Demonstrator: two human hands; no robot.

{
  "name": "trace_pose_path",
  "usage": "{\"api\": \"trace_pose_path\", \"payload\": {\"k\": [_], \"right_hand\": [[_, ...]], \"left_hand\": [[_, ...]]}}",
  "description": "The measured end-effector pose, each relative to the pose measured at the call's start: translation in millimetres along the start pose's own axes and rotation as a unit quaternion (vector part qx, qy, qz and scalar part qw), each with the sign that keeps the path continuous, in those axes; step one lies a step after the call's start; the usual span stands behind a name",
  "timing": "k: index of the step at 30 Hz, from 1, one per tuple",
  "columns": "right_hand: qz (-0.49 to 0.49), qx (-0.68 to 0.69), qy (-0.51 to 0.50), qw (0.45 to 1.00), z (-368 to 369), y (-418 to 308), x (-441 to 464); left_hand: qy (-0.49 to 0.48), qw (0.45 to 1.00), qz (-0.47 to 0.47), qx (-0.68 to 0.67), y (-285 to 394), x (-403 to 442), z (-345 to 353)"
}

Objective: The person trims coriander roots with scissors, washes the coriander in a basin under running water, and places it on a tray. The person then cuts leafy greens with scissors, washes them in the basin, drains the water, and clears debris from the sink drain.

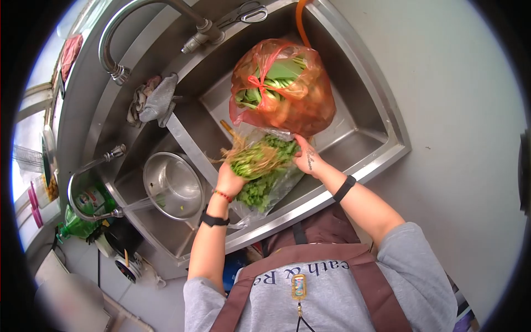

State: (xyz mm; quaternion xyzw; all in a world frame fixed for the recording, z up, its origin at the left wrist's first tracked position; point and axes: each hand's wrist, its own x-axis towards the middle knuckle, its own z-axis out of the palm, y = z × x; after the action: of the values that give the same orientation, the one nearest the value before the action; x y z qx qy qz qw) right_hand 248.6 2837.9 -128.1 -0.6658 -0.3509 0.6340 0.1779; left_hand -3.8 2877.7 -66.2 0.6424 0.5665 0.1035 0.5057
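Over the front of the large sink basin, my left hand [229, 180] is closed around a bunch of leafy green herbs [254, 160], which look like coriander with pale roots. More green leaves [255, 195] lie below, partly inside a clear plastic bag [283, 191]. My right hand [307, 156] is closed at the bag's upper edge, beside the leaves; its fingertips are partly hidden. Just beyond both hands, a knotted red plastic bag [318, 105] full of green vegetables and rounded items sits in the basin.
Water runs from a small tap [116, 212] towards a metal bowl [172, 185] in the left basin. A large curved faucet [119, 72] arches above. Cloths [159, 99] hang at the divider, scissors [254, 14] lie on the back ledge, and an orange hose [301, 22] enters the basin.
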Motion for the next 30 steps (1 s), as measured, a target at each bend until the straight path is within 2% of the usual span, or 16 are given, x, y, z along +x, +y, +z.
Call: {"api": "trace_pose_path", "payload": {"k": [3, 4, 6, 7, 9, 10, 12, 14, 16, 18, 20, 22, 24, 26, 27, 30], "right_hand": [[-0.053, -0.072, 0.025, 0.996, 2.6, 23.5, 2.4], [-0.081, -0.105, 0.034, 0.991, 2.7, 9.3, -5.0], [-0.134, -0.175, 0.054, 0.974, -2.0, -17.2, -22.6], [-0.264, -0.188, 0.137, 0.936, 3.9, -16.9, -26.0], [-0.362, -0.141, 0.116, 0.914, 15.8, -39.0, -30.9], [-0.411, -0.117, 0.104, 0.898, 20.1, -50.9, -33.2], [-0.386, -0.193, -0.043, 0.901, 31.6, -57.0, -40.0], [-0.302, -0.286, -0.135, 0.900, 37.9, -51.0, -35.8], [-0.159, -0.389, -0.166, 0.892, 37.0, -35.3, -16.9], [-0.110, -0.410, -0.119, 0.898, 25.3, -23.9, -15.4], [-0.134, -0.400, -0.087, 0.902, 16.3, -20.0, -26.9], [-0.142, -0.397, -0.076, 0.903, 9.8, -36.8, -46.0], [-0.258, -0.319, 0.002, 0.912, 11.0, -51.2, -58.5], [-0.382, -0.205, 0.059, 0.899, 12.4, -79.3, -67.1], [-0.389, -0.183, 0.047, 0.902, 15.7, -97.5, -72.5], [-0.432, -0.144, -0.167, 0.875, 42.4, -114.7, -69.7]], "left_hand": [[0.024, 0.984, -0.055, -0.169, 7.4, -26.5, -14.6], [0.033, 0.972, -0.074, -0.219, 4.6, -33.1, -18.1], [0.047, 0.960, -0.053, -0.272, -12.2, -40.3, -14.5], [0.041, 0.953, -0.052, -0.295, -11.4, -42.8, -13.4], [0.030, 0.938, -0.072, -0.338, -24.0, -44.2, -10.0], [0.031, 0.954, -0.047, -0.295, -25.5, -43.9, -11.0], [0.034, 0.978, 0.000, -0.207, -24.8, -48.3, -11.6], [0.024, 0.947, -0.028, -0.318, -27.4, -53.7, -11.8], [0.017, 0.891, -0.072, -0.448, -35.6, -62.1, -13.1], [0.011, 0.849, -0.066, -0.524, -37.7, -72.7, -19.8], [0.002, 0.801, -0.058, -0.596, -31.2, -86.5, -30.4], [0.025, 0.794, -0.052, -0.605, -22.4, -95.6, -34.1], [0.070, 0.803, -0.060, -0.589, -27.5, -103.7, -31.4], [0.045, 0.786, -0.024, -0.616, -40.6, -106.3, -30.2], [0.025, 0.774, -0.002, -0.633, -43.3, -107.2, -31.3], [-0.001, 0.734, 0.023, -0.678, -42.8, -109.8, -30.1]]}}
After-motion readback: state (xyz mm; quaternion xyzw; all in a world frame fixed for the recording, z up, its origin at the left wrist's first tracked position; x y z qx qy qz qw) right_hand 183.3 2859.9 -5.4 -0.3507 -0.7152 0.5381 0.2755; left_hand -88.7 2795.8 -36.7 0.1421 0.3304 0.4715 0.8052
